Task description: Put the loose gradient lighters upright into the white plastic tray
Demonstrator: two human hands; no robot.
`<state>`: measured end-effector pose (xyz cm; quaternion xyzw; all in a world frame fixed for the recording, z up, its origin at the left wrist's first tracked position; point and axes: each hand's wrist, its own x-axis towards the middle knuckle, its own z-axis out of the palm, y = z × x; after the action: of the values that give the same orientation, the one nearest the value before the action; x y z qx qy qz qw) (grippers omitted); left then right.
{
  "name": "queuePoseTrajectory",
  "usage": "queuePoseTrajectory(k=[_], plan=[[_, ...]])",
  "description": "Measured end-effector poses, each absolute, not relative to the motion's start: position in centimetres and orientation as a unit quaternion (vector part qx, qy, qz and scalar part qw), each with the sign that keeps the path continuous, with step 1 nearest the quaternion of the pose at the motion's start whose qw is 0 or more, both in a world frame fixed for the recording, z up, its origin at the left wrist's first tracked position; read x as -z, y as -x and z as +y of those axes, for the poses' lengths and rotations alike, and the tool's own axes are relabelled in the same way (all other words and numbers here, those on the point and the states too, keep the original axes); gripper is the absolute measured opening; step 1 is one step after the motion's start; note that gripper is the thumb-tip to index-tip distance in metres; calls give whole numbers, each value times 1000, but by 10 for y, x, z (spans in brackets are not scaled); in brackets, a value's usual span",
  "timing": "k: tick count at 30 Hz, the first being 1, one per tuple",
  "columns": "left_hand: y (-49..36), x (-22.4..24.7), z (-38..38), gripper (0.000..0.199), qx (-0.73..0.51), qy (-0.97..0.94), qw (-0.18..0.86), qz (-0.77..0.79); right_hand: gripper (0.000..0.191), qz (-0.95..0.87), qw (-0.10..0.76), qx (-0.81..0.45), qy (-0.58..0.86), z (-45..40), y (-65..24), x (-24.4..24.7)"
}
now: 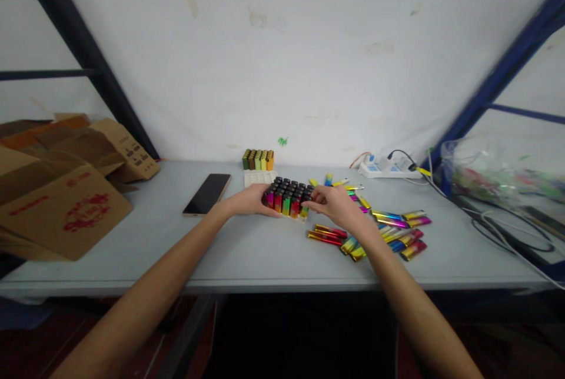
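Upright lighters with black tops and shiny coloured bodies stand in a tight block near the middle of the table. A strip of white tray shows under their front edge. My left hand clasps the block's left side, thumb along the front and fingers behind. At the block's right front corner, my right hand has thumb and forefinger pinched on a lighter, which the fingers partly cover. Beside and below my right hand lie several loose shiny lighters in gold, red, blue and purple, some hidden by the forearm.
Behind the block are a white compartment tray and a second group of lighters. A phone lies to the left, near cardboard boxes. At the back right sit a power strip with cables and a clear plastic bag.
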<state>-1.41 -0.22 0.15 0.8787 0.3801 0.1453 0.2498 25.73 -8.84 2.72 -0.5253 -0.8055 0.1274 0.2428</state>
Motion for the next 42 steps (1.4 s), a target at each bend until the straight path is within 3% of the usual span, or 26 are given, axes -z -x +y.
queuePoseTrajectory(k=[5,8,11,18,25,42], plan=[[14,0,-1,75,-149,-879,247,381,38,-794,282,-141,520,-87,-274,-38],[15,2,1,78,-146,-879,237,387,26,-767,314,-89,553,-81,-298,-43],[15,1,1,79,-141,-878,236,391,21,-771,274,-20,574,-70,-318,-36],[14,-2,-2,78,-141,-878,232,394,45,-845,158,-44,509,-58,-318,1],[13,-3,-2,75,-139,-880,238,387,31,-859,81,-61,501,-68,-297,-12],[14,-1,0,79,-134,-880,219,400,17,-802,84,-8,592,-72,-282,-6]])
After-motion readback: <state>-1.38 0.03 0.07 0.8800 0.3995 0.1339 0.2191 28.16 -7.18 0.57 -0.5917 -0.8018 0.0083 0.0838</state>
